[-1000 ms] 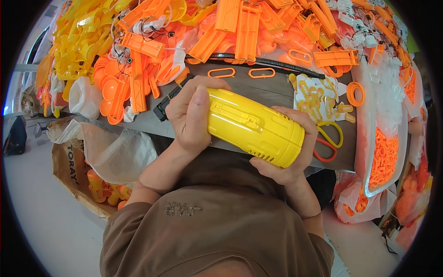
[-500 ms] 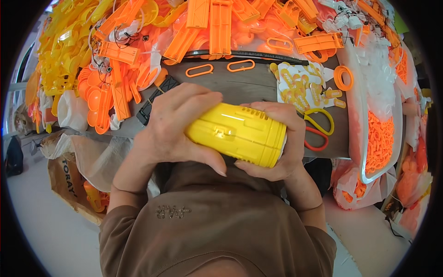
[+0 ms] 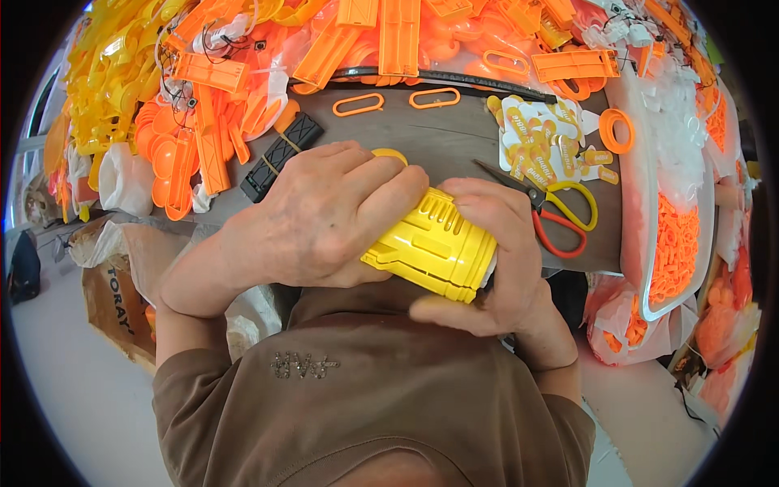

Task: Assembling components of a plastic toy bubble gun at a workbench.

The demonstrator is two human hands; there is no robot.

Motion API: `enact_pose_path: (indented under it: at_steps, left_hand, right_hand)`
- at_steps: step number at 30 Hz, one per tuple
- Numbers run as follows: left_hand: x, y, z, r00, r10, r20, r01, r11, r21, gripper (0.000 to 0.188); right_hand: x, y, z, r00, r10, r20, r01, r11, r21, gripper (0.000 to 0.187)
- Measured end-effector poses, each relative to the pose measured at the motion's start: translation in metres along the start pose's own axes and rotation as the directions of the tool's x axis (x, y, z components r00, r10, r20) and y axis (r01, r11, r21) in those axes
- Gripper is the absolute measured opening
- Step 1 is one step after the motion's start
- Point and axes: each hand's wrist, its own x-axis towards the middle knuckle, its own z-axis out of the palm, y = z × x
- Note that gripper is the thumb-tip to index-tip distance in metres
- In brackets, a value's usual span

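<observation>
Held in front of my chest, close to the table's near edge, is a yellow ribbed plastic housing (image 3: 442,250), roughly cylindrical. My left hand (image 3: 320,215) wraps over its left end and hides much of that side. Around the right end curl the fingers and thumb of my right hand (image 3: 505,264), and a bit of white shows at that end. Scissors (image 3: 568,213) with one yellow and one red handle lie open on the table beyond my right hand. A black ribbed block with a band round it (image 3: 280,156) rests beyond my left hand.
Two orange oval rings (image 3: 357,104) and a sheet of yellow-and-white stickers (image 3: 540,142) lie on the grey table (image 3: 406,134). Orange parts (image 3: 398,40) heap along the back, yellow ones (image 3: 114,89) at left. A white tub (image 3: 649,268) holding small orange pieces stands at right.
My left hand has moved right and over the yellow housing, covering more of it. The housing has turned, its ribbed slots now facing up. More of the scissors and the black block shows.
</observation>
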Motion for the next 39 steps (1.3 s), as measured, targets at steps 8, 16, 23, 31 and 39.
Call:
enact_pose_path:
  at_steps: [8, 16, 23, 31, 39]
  left_hand:
    - [-0.004, -0.002, 0.008, 0.997, -0.006, -0.078, 0.01, 0.999, 0.047, 0.065]
    - [-0.004, -0.003, 0.003, 0.999, -0.002, -0.042, 0.005, 0.998, 0.065, 0.065]
    - [0.001, 0.006, 0.002, 0.999, -0.033, -0.013, 0.034, 0.999, 0.032, 0.063]
    - [-0.001, 0.006, 0.01, 0.998, -0.015, -0.06, 0.021, 0.993, 0.113, 0.058]
    - [-0.004, 0.004, 0.017, 1.0, -0.021, -0.003, 0.021, 0.971, 0.239, 0.05]
  right_hand:
    - [0.002, 0.01, 0.008, 0.993, -0.102, -0.064, 0.094, 0.988, -0.12, 0.067]
    - [0.016, 0.0, -0.025, 0.982, 0.058, 0.178, -0.082, 0.988, 0.131, 0.07]
    - [0.014, -0.02, -0.021, 0.935, 0.276, 0.224, -0.289, 0.957, 0.03, 0.057]
    - [-0.004, -0.015, -0.001, 0.867, 0.483, 0.121, -0.492, 0.791, 0.364, 0.055]
    - [-0.008, -0.006, 0.006, 0.889, 0.455, 0.047, -0.436, 0.814, 0.384, 0.053]
